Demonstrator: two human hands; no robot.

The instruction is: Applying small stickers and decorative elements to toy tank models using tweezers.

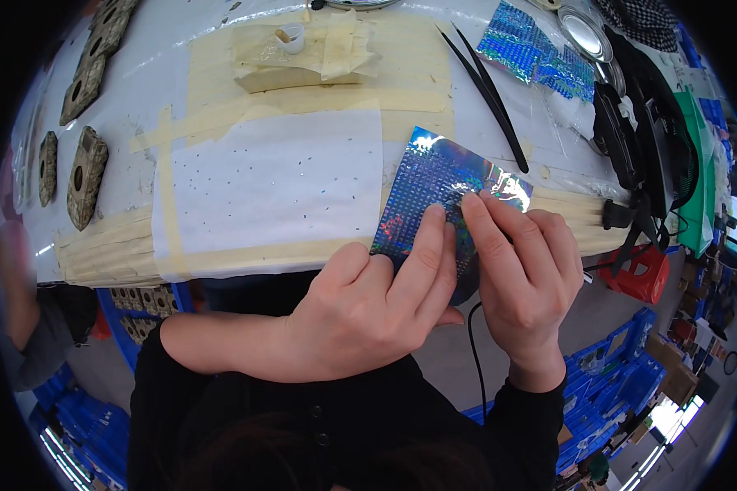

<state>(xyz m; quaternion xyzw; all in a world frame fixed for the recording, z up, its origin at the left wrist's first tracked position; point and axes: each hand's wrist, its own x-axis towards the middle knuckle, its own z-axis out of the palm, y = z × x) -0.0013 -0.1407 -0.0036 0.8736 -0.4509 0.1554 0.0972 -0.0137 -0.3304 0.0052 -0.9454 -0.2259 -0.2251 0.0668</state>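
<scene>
A shiny blue holographic sheet (422,168), patterned with rows of small marks, is tilted at the table's front edge. My left hand (377,299) grips its lower part, with the index and middle fingers along its face and the thumb mostly beneath. My right hand (526,266) is closed at the sheet's right side, its bent fingertips pressed on the surface close to the left fingertips. Anything tiny between those fingertips is hidden. Black tweezers (491,96) lie just beyond the sheet. To the left, small dark flecks are scattered over white paper (262,192) taped to the table.
A small white cup (288,38) sits on a tape-wrapped block (303,69). Camouflage-patterned pieces (88,176) line the left. More holographic sheet (532,49), a round metal lid (585,34) and a black bag (655,123) are at right. Another person's arm (16,286) shows far left.
</scene>
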